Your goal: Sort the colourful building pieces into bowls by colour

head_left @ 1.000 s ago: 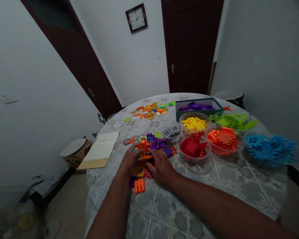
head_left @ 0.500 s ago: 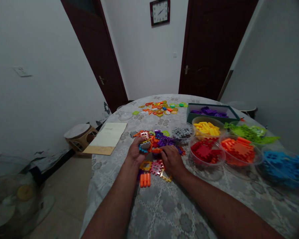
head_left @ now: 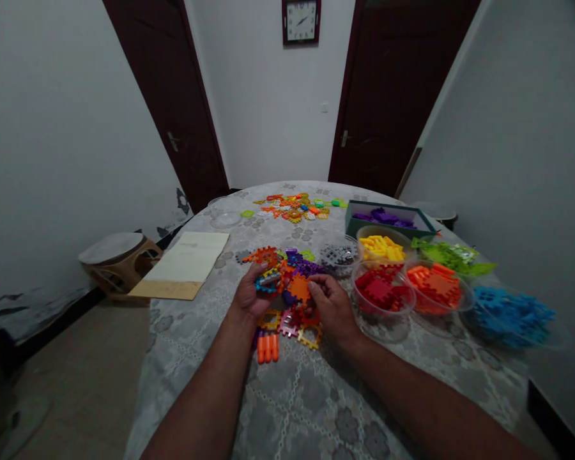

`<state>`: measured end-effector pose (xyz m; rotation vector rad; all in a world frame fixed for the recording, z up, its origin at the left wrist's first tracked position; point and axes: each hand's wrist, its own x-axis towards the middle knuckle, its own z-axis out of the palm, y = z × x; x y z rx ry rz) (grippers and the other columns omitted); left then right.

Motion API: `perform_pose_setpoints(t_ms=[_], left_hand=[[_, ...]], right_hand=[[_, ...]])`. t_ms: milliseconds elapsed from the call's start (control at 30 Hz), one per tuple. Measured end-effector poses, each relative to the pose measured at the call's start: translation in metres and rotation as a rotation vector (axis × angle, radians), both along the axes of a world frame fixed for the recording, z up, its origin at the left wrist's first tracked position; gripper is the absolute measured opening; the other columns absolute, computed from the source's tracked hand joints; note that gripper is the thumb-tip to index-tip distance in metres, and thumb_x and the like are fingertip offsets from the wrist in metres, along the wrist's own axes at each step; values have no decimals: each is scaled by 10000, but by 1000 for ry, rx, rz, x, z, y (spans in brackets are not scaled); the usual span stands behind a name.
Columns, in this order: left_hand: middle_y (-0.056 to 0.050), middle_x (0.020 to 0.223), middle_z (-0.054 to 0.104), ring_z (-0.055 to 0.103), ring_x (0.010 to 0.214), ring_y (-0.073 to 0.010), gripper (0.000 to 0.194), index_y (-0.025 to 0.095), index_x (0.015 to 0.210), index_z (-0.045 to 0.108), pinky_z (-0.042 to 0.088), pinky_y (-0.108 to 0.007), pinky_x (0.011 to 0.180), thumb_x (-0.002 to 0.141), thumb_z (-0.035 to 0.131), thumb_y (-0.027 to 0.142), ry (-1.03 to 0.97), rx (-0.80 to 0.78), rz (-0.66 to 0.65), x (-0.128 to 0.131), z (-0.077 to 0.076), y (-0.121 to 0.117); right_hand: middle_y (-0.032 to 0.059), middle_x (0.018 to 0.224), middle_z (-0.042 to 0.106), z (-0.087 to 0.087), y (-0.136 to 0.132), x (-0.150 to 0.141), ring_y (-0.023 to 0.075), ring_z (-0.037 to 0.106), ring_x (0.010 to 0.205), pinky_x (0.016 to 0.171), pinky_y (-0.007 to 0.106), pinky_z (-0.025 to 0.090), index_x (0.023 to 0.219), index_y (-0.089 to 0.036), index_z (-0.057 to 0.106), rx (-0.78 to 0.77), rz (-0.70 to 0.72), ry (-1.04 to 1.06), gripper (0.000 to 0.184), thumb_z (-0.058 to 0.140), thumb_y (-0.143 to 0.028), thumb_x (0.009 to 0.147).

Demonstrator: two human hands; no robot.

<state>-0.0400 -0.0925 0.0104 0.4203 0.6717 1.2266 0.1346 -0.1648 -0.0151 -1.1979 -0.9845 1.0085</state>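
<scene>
Close to the middle of the table, my left hand [head_left: 248, 299] is closed around a cluster of interlocking plastic blocks [head_left: 267, 282] in blue, grey and yellow. Between thumb and fingers, my right hand [head_left: 334, 310] pinches a flat orange toothed block [head_left: 298, 289], facing the cluster. Around both hands lies a pile of loose blocks, among them purple blocks [head_left: 311, 265], a pink windowed block [head_left: 289, 323] and a yellow frame block [head_left: 309, 337]. Several orange tube-like pieces [head_left: 268, 349] lie together nearest me. My fingers partly hide the held cluster.
On the right stand clear tubs of red blocks [head_left: 383, 287], orange blocks [head_left: 438, 291], yellow pieces [head_left: 381, 248] and grey blocks [head_left: 338, 253]. Blue blocks [head_left: 510, 317] sit at far right. A green box [head_left: 349, 220] holds purple blocks. Leftward lies an open notebook [head_left: 184, 259]; mixed blocks [head_left: 292, 207] are scattered behind.
My right hand has lifted an orange toothed block from the pile, now turned flat toward me. My left hand has tilted its cluster. The view has shifted to the right.
</scene>
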Motion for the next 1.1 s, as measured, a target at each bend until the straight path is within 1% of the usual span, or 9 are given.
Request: perform_pose_setpoints(t_ms=[133, 300, 367, 467, 567, 700, 833, 967, 1100], left_hand=[[-10, 798, 764, 725, 613, -135, 162, 161, 935, 672, 628, -235, 597, 802, 743, 102, -17, -27, -5, -2, 0, 3], [-55, 858, 798, 778, 707, -212, 177, 162, 1012, 688, 678, -346, 626, 845, 682, 104, 18, -73, -11, -7, 3, 10], [-54, 874, 806, 791, 745, -234, 211, 182, 1028, 690, 680, -357, 610, 840, 673, 87, 33, -66, -10, -7, 6, 10], [-26, 862, 806, 785, 716, -217, 223, 200, 1027, 687, 684, -351, 607, 843, 668, 75, 64, -60, -7, -5, 12, 6], [-5, 794, 779, 751, 619, -176, 167, 182, 972, 668, 681, -338, 591, 842, 671, 77, 108, -47, -2, -1, 15, 1], [-16, 754, 758, 724, 553, -183, 178, 172, 903, 633, 658, -331, 514, 794, 725, 65, 158, 16, -59, 4, 14, -3], [-46, 794, 773, 739, 579, -222, 249, 175, 902, 625, 657, -372, 491, 746, 788, 69, 186, 59, -133, 7, 10, -4], [-47, 791, 773, 742, 584, -226, 293, 176, 927, 629, 671, -391, 526, 725, 818, 82, 205, 46, -181, 9, 4, -3], [-54, 814, 777, 752, 604, -231, 322, 171, 992, 650, 674, -392, 540, 733, 830, 104, 209, 37, -203, 10, 0, -4]], right_hand=[[-44, 767, 647, 7, -5, -5, 135, 631, 567, 505, 250, 535, 1153, -211, 650, 24, 64, 73, 406, 742, -485, 868], [-43, 677, 660, 25, -11, 4, 147, 658, 579, 568, 252, 540, 1125, -235, 687, 135, 113, -129, 218, 629, -387, 980], [-14, 784, 710, 40, -12, 15, 154, 695, 670, 638, 268, 566, 1125, -244, 690, 255, 51, -266, 182, 607, -336, 993], [55, 1075, 748, 68, -11, 44, 189, 723, 985, 882, 340, 592, 1086, -241, 692, 532, -130, -549, 151, 593, -240, 971], [86, 1129, 744, 95, -10, 93, 221, 685, 1122, 1026, 412, 542, 1051, -228, 690, 694, -348, -853, 169, 566, -177, 949], [96, 1036, 743, 108, -17, 172, 228, 688, 942, 918, 388, 546, 1029, -190, 715, 424, -643, -1098, 207, 550, -168, 905], [122, 961, 765, 92, -21, 231, 248, 683, 865, 881, 381, 522, 959, -162, 750, 7, -765, -1271, 216, 559, -155, 860], [139, 974, 780, 74, -18, 251, 259, 688, 882, 848, 362, 496, 979, -153, 770, -218, -771, -1369, 224, 579, -151, 862], [124, 930, 777, 74, -16, 247, 249, 674, 826, 794, 343, 473, 942, -172, 768, -269, -768, -1380, 164, 621, -209, 878]])
